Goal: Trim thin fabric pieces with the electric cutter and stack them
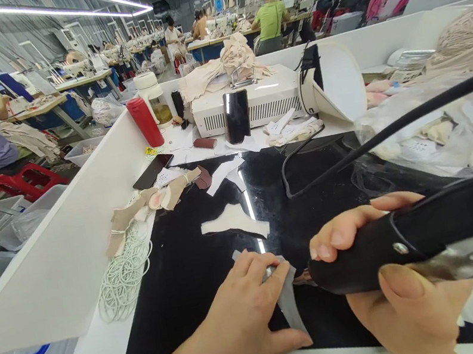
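Note:
My left hand (257,300) lies over a grey curved piece (290,304) on the black board (182,283). Its fingertips press on the upper part, with the thumb spread apart near the lower end. In my right hand (401,294) is a black handheld power tool (363,255) with a metal lever along its underside. The tool's narrow tip comes close to the grey piece's right edge; whether they touch I cannot tell. Just beyond my left hand, a white cut piece (235,221) rests flat on the board.
A thick black cable (393,135) arches across the right side. Green-white cord loops (124,277) and beige scraps (133,212) lie left. Behind stand a phone (238,116), a white vented box (274,104), a red flask (144,123) and a lamp shade (338,81). Plastic-bagged pieces (447,133) sit right.

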The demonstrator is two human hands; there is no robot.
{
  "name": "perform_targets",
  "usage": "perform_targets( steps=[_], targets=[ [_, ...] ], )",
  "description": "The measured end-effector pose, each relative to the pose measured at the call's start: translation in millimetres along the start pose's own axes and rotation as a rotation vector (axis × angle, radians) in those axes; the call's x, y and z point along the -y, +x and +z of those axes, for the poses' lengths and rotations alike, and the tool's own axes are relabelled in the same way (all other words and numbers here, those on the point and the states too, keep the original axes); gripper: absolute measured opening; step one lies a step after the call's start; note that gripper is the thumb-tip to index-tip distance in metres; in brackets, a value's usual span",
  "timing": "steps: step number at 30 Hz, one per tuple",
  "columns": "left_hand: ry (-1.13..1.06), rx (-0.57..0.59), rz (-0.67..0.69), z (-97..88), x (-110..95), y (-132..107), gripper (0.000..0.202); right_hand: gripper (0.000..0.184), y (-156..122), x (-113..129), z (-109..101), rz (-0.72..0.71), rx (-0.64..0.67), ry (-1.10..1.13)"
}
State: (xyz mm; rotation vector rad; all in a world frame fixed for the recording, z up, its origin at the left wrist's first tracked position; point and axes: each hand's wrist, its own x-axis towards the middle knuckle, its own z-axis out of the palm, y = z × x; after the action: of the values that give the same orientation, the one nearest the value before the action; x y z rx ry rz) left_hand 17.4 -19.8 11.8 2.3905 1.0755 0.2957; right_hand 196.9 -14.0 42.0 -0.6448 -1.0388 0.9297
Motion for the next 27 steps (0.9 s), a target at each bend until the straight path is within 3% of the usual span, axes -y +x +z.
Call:
perform_targets(
  steps=[6,27],
  targets=[
    [-0.013,0.015,-0.008,-1.2,0,-1,0.09,0.033,1,1,3,-0.003,-0.002,-0.034],
    [0.009,-0.003,-0.001,1.2,0,-1,0.083,0.039,-17,14,4,0.095,-0.021,-0.001]
  ],
)
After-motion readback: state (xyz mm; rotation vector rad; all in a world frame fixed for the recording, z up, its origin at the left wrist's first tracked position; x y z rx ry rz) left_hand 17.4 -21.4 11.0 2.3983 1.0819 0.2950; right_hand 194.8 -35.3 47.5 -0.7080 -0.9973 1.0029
